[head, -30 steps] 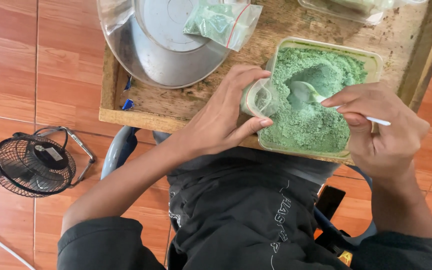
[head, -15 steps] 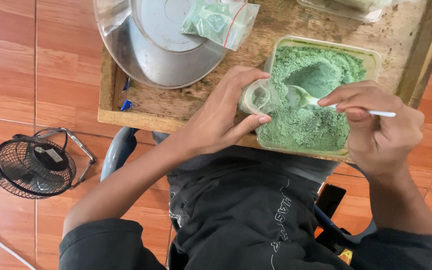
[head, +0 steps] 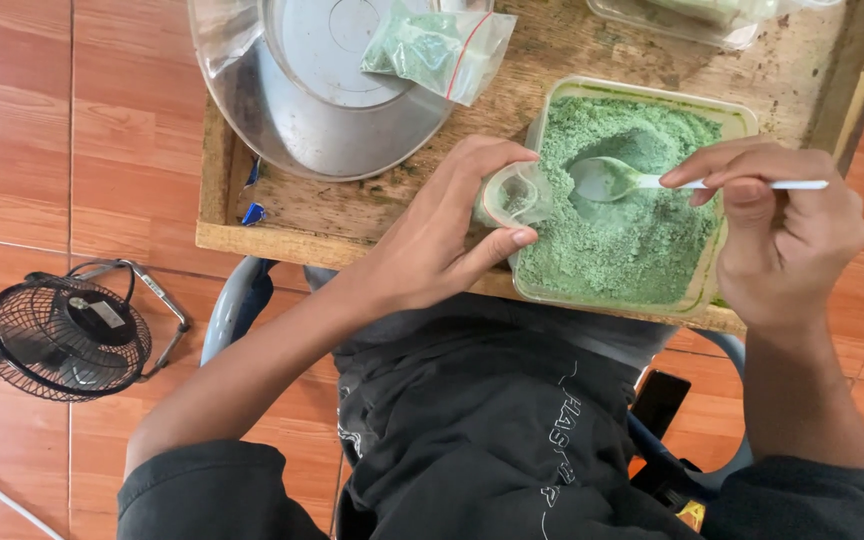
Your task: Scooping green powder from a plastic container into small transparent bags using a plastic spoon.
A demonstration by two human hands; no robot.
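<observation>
Single head-worn view: looked steeply down, close, over wooden table (head: 352,215), lap and tiled floor (head: 102,130); no second view shared it.

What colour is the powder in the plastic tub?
Pale green powder, clearest in the head view.

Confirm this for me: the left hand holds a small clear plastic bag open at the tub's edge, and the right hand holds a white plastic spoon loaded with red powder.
One detail is wrong: the powder is green, not red. The head view shows the right hand holding the white plastic spoon loaded with green powder over the rectangular plastic tub, while the left hand holds the small clear plastic bag open at its edge.
</observation>
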